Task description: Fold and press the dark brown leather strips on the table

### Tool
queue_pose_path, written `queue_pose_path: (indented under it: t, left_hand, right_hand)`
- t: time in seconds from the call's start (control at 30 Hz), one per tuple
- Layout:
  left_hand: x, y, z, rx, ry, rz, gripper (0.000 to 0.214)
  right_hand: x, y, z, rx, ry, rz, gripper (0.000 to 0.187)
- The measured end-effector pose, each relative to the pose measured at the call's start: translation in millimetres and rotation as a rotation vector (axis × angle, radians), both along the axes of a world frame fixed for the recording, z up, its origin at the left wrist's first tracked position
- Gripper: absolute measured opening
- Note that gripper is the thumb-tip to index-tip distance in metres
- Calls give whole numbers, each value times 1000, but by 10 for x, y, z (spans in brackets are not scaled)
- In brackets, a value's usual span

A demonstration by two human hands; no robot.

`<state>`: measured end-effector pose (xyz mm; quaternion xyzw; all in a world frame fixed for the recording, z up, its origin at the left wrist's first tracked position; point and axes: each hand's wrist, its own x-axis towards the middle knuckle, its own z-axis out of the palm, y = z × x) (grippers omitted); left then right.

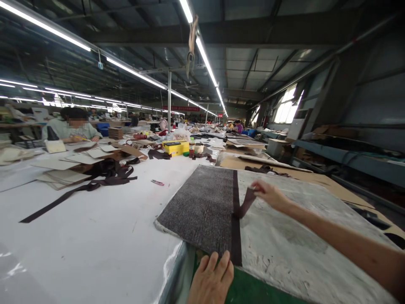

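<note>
A dark grey textured fabric panel [202, 207] lies on a worn pale board [294, 223], with a dark brown strip [236, 240] running along its right edge. My right hand [268, 194] pinches the raised end of a dark fabric strip [247, 202], which slopes down to the panel's edge strip. Whether the two strips are one piece I cannot tell. At the near edge of the panel, my left hand [213, 274] rests with fingers stretched out, the tips touching the fabric and nothing held.
On the white tabletop [110, 236] lie a small red cutter [157, 182], tangled dark strips [110, 173] and stacked pale sheets [69, 169]. Farther back stand a yellow box [176, 148] and a bottle [191, 148]. A co-worker [71, 126] sits at far left.
</note>
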<state>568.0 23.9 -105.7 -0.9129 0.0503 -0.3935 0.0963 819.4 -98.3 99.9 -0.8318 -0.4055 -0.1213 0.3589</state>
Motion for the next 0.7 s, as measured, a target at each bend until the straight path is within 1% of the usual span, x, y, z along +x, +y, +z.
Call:
queue_pose_path:
  t: [0.07,0.1,0.13,0.17,0.2,0.23,0.27,0.3,0.33,0.37,0.43,0.5,0.53,0.57,0.67,0.7]
  left_hand:
    - [23,-10,-32,1,-27,21,25]
    - [32,-13,-43,-3,-39,25,25]
    - [40,-15,-52,-7,-46,26,25]
    - [47,-14,-61,-7,-48,22,25]
    - [52,-13,-69,-6,-37,18,25]
    - [54,-11,-77,-8,-20,12,25]
    - [52,-10,-85,-15,7,8,26]
    - [45,-12,-90,-27,34,3,27]
    - [33,-15,-89,-49,54,-7,28]
    - [15,-22,-80,-96,66,-27,29]
    - [-32,-39,-18,-222,61,-75,29]
    - [-95,-48,129,-394,41,-107,26]
    - [-132,-42,238,-527,24,-116,26]
    - [-177,-24,370,-710,4,-123,26]
    - [-382,108,837,-1394,-42,-146,23]
    - [-485,176,990,-1507,-50,-136,26]
  right_hand:
    - [200,-90,799,155,-140,-198,7]
    - [251,-151,1199,240,-217,-285,7]
    - [262,-212,1567,313,-289,-347,9]
    - [235,-264,1882,363,-349,-378,13]
    - [177,-300,2129,396,-411,-388,18]
    - [98,-315,2300,410,-498,-372,22]
    - [10,-306,2395,409,-560,-338,26]
    - [-78,-275,2419,396,-598,-297,28]
    - [-159,-223,2381,370,-599,-249,27]
    - [-232,-155,2294,334,-563,-197,25]
    - [-371,9,2029,252,-420,-92,18]
    - [-543,186,1722,175,-282,41,14]
    - [-654,274,1576,143,-209,115,14]
    - [-783,362,1441,113,-130,195,15]
    - [-1260,634,1101,62,108,441,22]
    - [-1435,728,1000,60,180,513,25]
